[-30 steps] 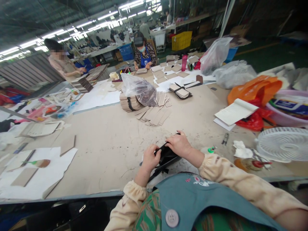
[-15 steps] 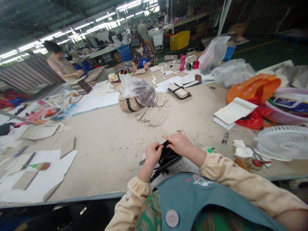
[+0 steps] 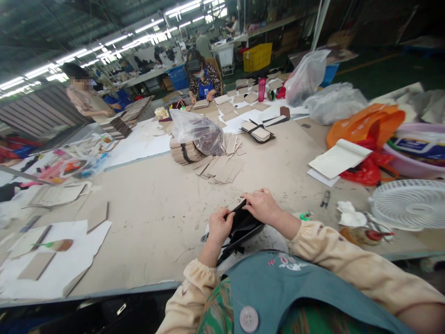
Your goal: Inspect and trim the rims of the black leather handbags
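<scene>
A black bag-like piece [image 3: 243,227] lies at the table's front edge, close to my body, its upper rim raised. My left hand [image 3: 219,227] pinches that rim at its left end, thumb on the near side. At the rim's right end my right hand [image 3: 264,206] is closed, its fingers curled over the edge. Dark material shows below the rim, between the hands; the exact kind of piece cannot be made out. Under it is a pale surface, partly covered.
Beyond my hands sit a banded stack of card pieces [image 3: 183,152] and loose cards [image 3: 222,168]. To the right are small snips [image 3: 325,199], a white fan [image 3: 410,204] and a glue bottle [image 3: 365,235]. Another glue bottle [image 3: 62,245] lies left. A co-worker [image 3: 203,79] sits across the table.
My right hand has drawn its fingers in and curled them over the rim, where the index finger was stretched leftward before. The rim's right end now stands higher. My left hand keeps its pinch.
</scene>
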`<action>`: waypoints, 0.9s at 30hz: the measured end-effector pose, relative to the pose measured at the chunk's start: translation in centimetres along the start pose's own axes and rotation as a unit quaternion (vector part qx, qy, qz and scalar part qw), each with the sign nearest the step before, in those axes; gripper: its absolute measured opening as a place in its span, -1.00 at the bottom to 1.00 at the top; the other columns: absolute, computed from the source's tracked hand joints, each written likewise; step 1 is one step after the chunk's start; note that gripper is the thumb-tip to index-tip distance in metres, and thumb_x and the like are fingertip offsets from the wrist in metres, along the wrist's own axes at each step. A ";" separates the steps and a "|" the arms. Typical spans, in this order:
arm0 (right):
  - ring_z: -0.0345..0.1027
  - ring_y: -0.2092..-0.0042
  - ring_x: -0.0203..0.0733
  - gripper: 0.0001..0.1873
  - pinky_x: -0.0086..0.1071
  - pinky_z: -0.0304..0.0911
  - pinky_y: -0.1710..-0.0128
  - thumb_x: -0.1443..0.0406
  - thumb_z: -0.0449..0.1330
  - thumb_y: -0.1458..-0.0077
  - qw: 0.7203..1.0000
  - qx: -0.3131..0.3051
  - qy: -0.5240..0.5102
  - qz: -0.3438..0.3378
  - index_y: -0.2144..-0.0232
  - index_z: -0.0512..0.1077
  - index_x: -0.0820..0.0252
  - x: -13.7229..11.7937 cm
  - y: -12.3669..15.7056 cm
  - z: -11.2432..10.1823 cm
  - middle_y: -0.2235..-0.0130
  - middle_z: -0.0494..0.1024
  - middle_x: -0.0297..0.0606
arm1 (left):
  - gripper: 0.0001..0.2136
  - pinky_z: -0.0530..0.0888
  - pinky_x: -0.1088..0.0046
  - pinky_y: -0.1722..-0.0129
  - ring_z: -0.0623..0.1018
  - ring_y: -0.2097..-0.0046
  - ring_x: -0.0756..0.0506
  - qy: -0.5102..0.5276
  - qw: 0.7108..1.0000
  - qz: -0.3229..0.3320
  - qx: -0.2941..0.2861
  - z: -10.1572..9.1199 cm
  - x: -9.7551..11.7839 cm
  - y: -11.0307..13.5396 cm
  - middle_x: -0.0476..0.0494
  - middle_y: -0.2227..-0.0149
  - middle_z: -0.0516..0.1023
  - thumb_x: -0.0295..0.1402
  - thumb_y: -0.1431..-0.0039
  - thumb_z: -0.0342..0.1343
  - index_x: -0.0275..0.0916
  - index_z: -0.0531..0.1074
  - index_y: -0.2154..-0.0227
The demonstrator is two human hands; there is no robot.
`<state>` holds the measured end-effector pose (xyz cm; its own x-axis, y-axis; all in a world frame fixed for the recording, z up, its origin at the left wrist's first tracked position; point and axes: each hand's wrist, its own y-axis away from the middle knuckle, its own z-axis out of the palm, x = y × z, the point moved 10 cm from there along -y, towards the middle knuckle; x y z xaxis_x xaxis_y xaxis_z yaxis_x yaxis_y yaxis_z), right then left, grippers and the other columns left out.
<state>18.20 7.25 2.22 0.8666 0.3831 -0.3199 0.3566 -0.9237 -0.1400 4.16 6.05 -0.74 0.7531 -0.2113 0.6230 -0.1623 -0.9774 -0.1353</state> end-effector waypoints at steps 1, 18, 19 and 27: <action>0.35 0.22 -0.16 -0.73 -0.27 -0.11 0.14 0.22 0.13 -0.05 1.000 0.001 0.003 -0.004 0.16 0.38 0.12 -0.1 0.0 0.0 0.33 0.55 -0.22 | -0.85 0.30 0.52 0.35 0.40 0.40 0.02 -0.004 1.000 0.002 -0.002 0.0 0.1 0.0 0.00 0.51 0.42 -0.32 -0.06 0.03 -0.24 0.41 0.53; 0.36 0.25 -0.18 -0.86 -0.19 -0.17 0.04 0.25 0.13 -0.04 1.000 0.014 0.019 -0.001 0.35 0.47 0.08 -0.4 0.0 -0.5 0.34 0.58 -0.28 | -0.85 0.29 0.53 0.36 0.39 0.40 0.02 -0.042 0.999 -0.003 -0.024 0.0 1.1 0.1 0.00 0.50 0.42 -0.33 -0.07 0.01 -0.24 0.40 0.53; 0.36 0.26 -0.19 -0.86 -0.19 -0.17 0.04 0.25 0.13 -0.04 1.000 0.014 0.021 -0.001 0.36 0.47 0.09 -0.4 -0.1 -0.5 0.35 0.58 -0.28 | -0.85 0.28 0.52 0.37 0.39 0.41 0.02 -0.052 0.998 -0.006 -0.028 0.0 1.0 0.1 0.00 0.51 0.42 -0.33 -0.07 0.01 -0.24 0.40 0.53; 0.34 0.25 -0.18 -0.84 -0.18 -0.19 0.01 0.26 0.11 -0.05 0.999 0.021 0.026 -0.013 0.32 0.47 0.10 -0.5 -0.1 -0.2 0.34 0.57 -0.26 | -0.79 0.31 0.46 0.31 0.49 0.30 -0.06 -0.107 0.988 -0.012 -0.114 1.4 1.6 -1.2 -0.09 0.34 0.57 -0.23 -0.10 0.01 -0.15 0.50 0.30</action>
<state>17.83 7.15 2.61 0.8742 0.4056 -0.2670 0.3655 -0.9116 -0.1881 6.46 6.88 -0.62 0.8726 -0.2060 0.4428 -0.2626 -0.9624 0.0698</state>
